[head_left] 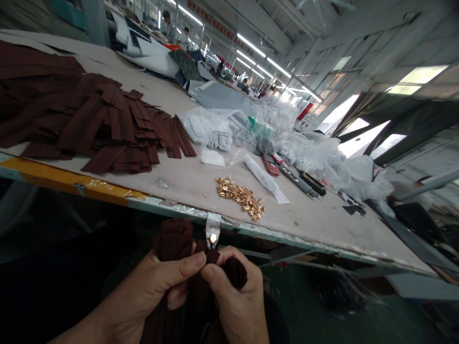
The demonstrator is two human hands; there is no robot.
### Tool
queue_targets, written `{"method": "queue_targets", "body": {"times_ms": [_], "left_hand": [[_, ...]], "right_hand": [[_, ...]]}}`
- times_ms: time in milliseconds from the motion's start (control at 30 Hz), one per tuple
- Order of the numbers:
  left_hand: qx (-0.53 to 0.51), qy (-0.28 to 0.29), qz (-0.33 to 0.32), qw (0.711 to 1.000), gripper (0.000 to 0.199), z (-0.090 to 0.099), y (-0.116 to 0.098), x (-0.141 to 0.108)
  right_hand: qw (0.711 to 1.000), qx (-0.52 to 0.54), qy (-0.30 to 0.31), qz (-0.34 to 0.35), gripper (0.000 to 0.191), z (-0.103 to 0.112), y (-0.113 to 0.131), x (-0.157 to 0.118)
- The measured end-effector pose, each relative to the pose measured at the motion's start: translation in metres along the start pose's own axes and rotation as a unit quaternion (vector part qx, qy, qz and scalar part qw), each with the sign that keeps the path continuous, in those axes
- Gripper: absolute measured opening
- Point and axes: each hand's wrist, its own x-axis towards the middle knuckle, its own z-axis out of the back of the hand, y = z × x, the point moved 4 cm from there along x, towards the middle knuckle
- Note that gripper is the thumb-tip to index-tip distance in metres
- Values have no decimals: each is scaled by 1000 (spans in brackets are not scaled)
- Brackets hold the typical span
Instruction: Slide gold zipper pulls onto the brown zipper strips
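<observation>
Below the table's front edge, my left hand [168, 277] is closed around a bundle of dark brown zipper tapes [174, 239], its thumb pressed along them. My right hand [236, 291] pinches the end of a brown tape close to my left thumb, with more brown tape [235, 271] curled inside its fingers. Just beyond the fingertips, a small metal holder [213, 229] is fixed to the table edge, with a bright shiny spot at its tip. Behind it lies a heap of gold zipper sliders [240, 195]. The tapes' lower parts hang between my hands into shadow.
A large pile of brown zipper tapes [107, 114] covers the table's left side. Clear plastic bags [222, 129], a white paper strip [265, 179], a red calculator-like device [270, 165] and a grey cutter-like tool [294, 177] lie beyond the sliders. People work far back.
</observation>
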Motion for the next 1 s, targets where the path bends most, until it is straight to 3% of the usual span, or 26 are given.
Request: {"method": "queue_targets", "body": {"times_ms": [100, 267, 433, 1000], "left_hand": [[-49, 21, 25, 998, 29, -4, -2, 0], [-23, 14, -1, 1000, 25, -3, -11, 4], [26, 4, -12, 1000, 27, -1, -10, 8], [50, -20, -17, 998, 30, -8, -14, 11]], "right_hand": [[994, 88, 14, -62, 33, -1, -9, 1], [968, 189, 59, -152, 31, -6, -15, 3], [966, 199, 38, -163, 33, -6, -15, 7], [973, 179, 27, -146, 26, -9, -16, 16]]}}
